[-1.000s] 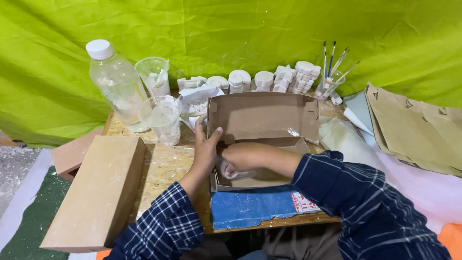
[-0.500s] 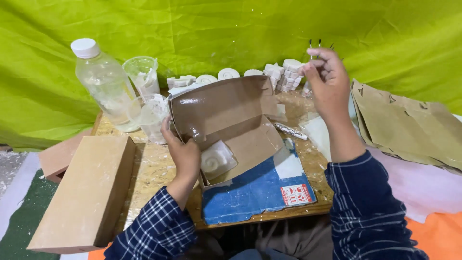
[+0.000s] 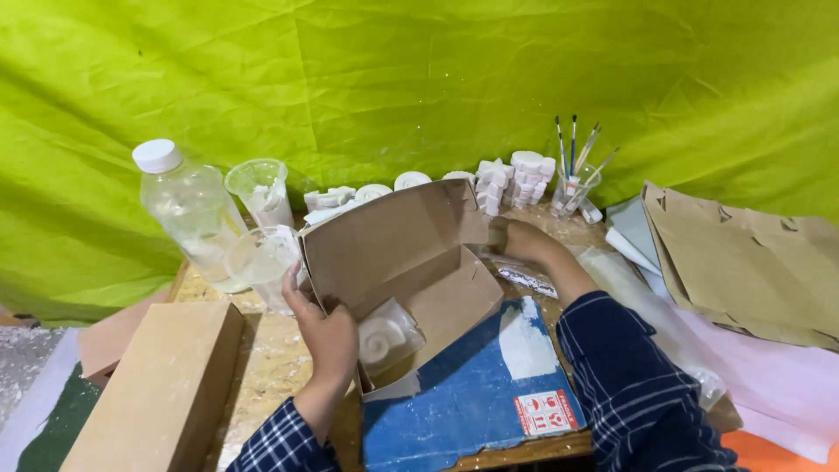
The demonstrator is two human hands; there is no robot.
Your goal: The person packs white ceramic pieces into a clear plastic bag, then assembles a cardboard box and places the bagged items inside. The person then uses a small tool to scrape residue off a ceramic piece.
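The cardboard box (image 3: 411, 262), centre frame, looks light and bendy; left hand (image 3: 328, 336) pinches its side wall, a sound hold. Right hand (image 3: 524, 243) behind it, grip hidden.

Box (image 3: 411, 262) interior lies open from above, only a bagged shell cast (image 3: 384, 336) inside; its raised lid walls off bottle (image 3: 194, 218), cups (image 3: 260, 188) and cast row (image 3: 516, 175) behind.

A creased lime-green cloth backdrop (image 3: 419, 79) hangs behind a speckled, seemingly chipboard table (image 3: 271, 358).
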